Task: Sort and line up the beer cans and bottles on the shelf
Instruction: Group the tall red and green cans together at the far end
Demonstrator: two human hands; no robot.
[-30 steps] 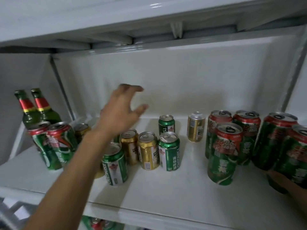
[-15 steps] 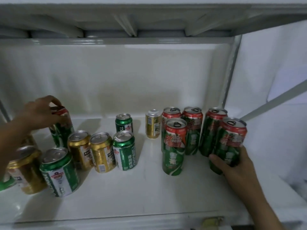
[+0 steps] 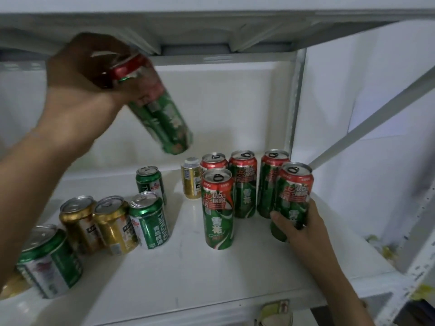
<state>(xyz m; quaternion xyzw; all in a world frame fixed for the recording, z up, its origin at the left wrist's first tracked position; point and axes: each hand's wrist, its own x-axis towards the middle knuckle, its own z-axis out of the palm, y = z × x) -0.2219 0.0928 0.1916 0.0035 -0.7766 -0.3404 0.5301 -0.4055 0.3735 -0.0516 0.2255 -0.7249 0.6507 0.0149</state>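
Just lifted a tall can (image 3: pixel 162 114) off the shelf (image 3: pixel 188 274). My left hand (image 3: pixel 80 74) is closed round its top, upper left of frame, tilted. It's headed for the tall group (image 3: pixel 242 184) at centre right. My right hand (image 3: pixel 299 229) wraps the front-right can (image 3: pixel 294 196). Short cans (image 3: pixel 113 222) crowd the lower left, and a gold can (image 3: pixel 191 182) sits beside the group.

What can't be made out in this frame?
- Head view, lifted can: motion-blurred, label unreadable; left hand covers its top.
- Gold can, lower left: mostly hidden behind the arm and cut by the edge.
- Right hand: covers the base of its can.
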